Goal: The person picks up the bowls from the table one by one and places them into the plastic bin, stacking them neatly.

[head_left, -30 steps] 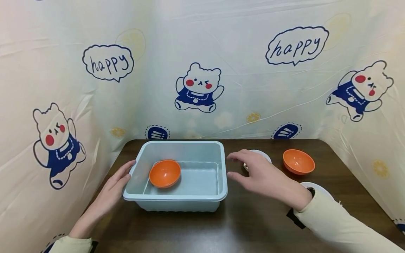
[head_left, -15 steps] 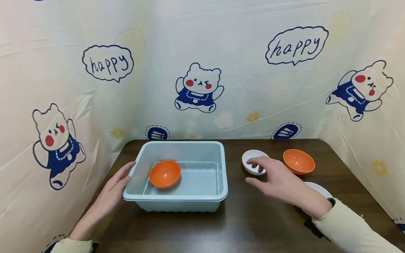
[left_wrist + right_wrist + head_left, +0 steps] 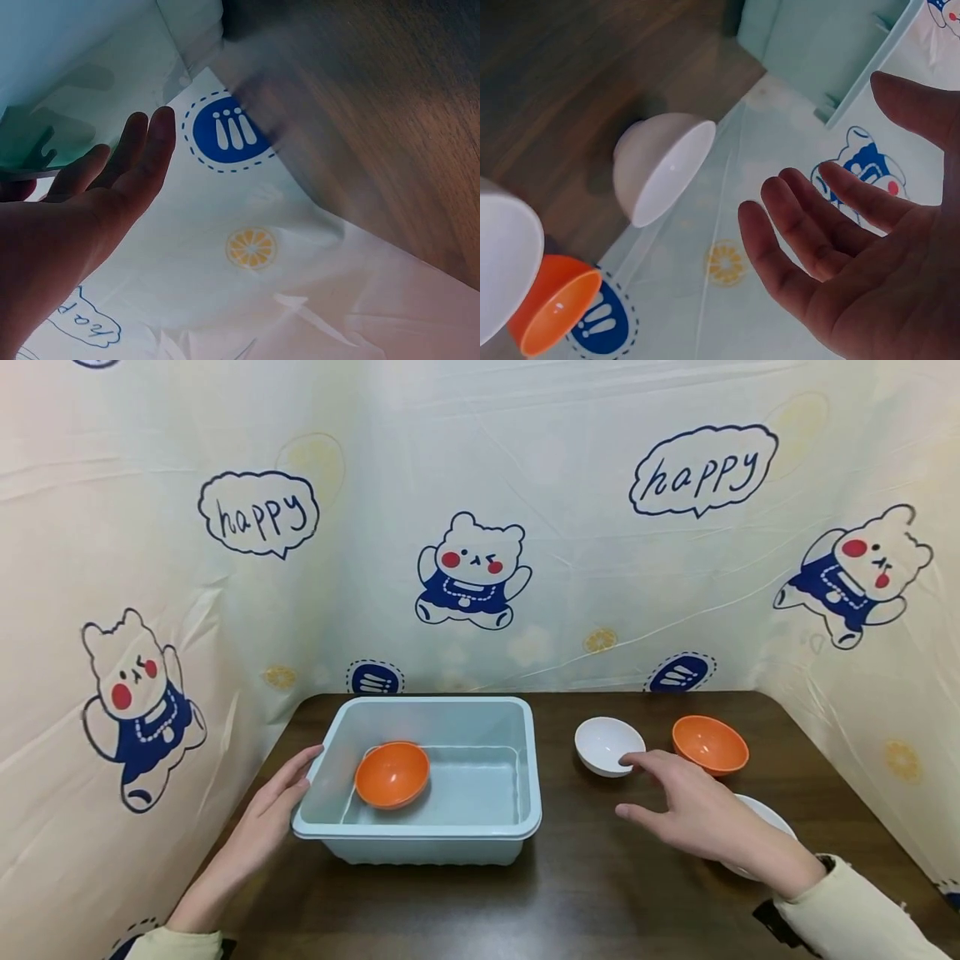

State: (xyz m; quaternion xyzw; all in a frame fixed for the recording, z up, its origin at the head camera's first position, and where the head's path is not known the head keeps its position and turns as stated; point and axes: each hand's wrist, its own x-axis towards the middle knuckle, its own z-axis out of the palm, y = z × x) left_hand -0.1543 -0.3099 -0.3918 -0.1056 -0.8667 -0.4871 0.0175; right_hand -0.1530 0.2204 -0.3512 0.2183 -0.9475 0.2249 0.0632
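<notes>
A light blue plastic basin (image 3: 472, 831) stands on the table with an orange bowl (image 3: 392, 774) inside it, toward its left. My left hand (image 3: 262, 818) touches the basin's left rim with its fingers fairly straight; in the left wrist view those fingers (image 3: 142, 161) extend beside the basin wall. Over the table to the right hovers my right hand (image 3: 697, 810), its thumb and fingers spread apart and holding nothing. Just beyond its fingertips sits a small white bowl (image 3: 606, 745), which the right wrist view shows apart from the hand.
A second orange bowl (image 3: 708, 744) stands at the back right. Another white bowl (image 3: 768, 814) is partly hidden behind my right wrist. The dark wooden table (image 3: 450, 910) is enclosed by a printed cloth (image 3: 570, 568) at the back and sides.
My right hand has moved from beside the basin's right rim to the right, past the small white bowl, uncovering it. The left hand has stayed at the basin's left rim.
</notes>
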